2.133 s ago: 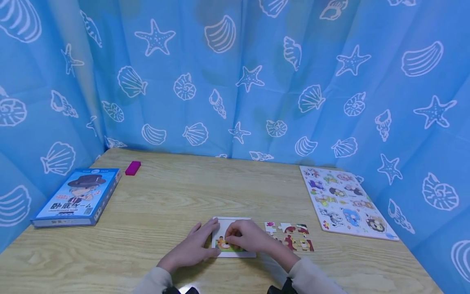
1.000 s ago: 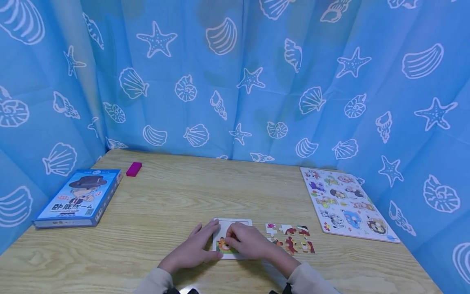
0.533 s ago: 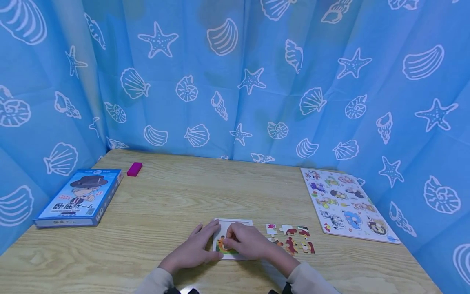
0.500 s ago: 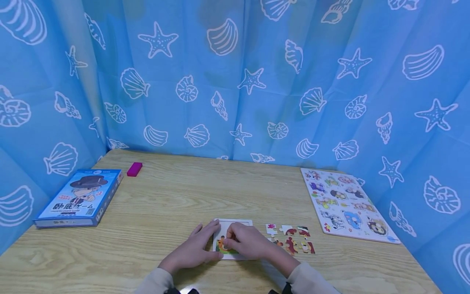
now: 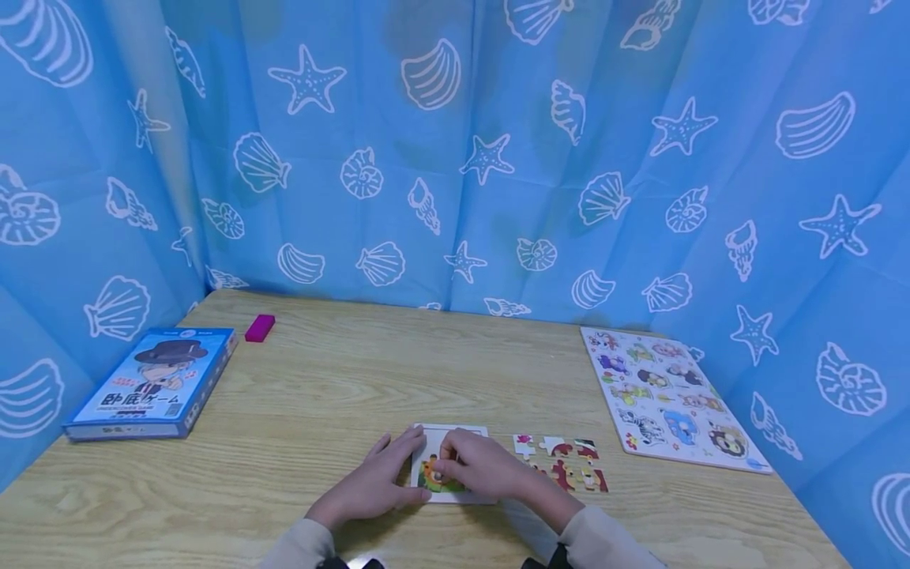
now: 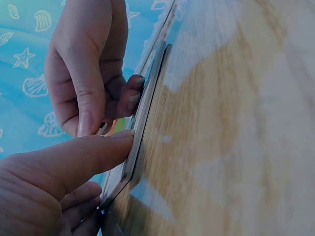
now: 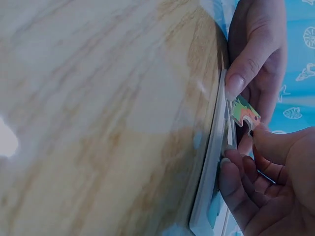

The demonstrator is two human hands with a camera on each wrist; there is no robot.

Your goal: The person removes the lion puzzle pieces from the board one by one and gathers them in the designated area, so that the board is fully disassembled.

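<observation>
A small white-rimmed puzzle tray [image 5: 446, 427] lies on the table before me, with a green and orange picture area at its near left. My left hand [image 5: 378, 480] rests along its left side, fingers extended, thumb on the near edge. Over the tray, my right hand [image 5: 485, 466] pinches a green and orange jigsaw piece [image 7: 244, 111] between thumb and fingers. In the right wrist view that piece tilts up from the tray, close to the left thumb. The right hand hides much of the tray's right half in the head view.
Several loose jigsaw pieces [image 5: 563, 474] lie just right of the tray. A white animal puzzle board [image 5: 661, 395] sits farther right. At left are a blue game box [image 5: 145, 383] and a magenta block [image 5: 259, 327]. A blue shell-print curtain [image 5: 455, 158] surrounds the table.
My right hand has shifted slightly and its fingers have drawn closer together over the near left of the tray. The left hand stays at the tray's edge.
</observation>
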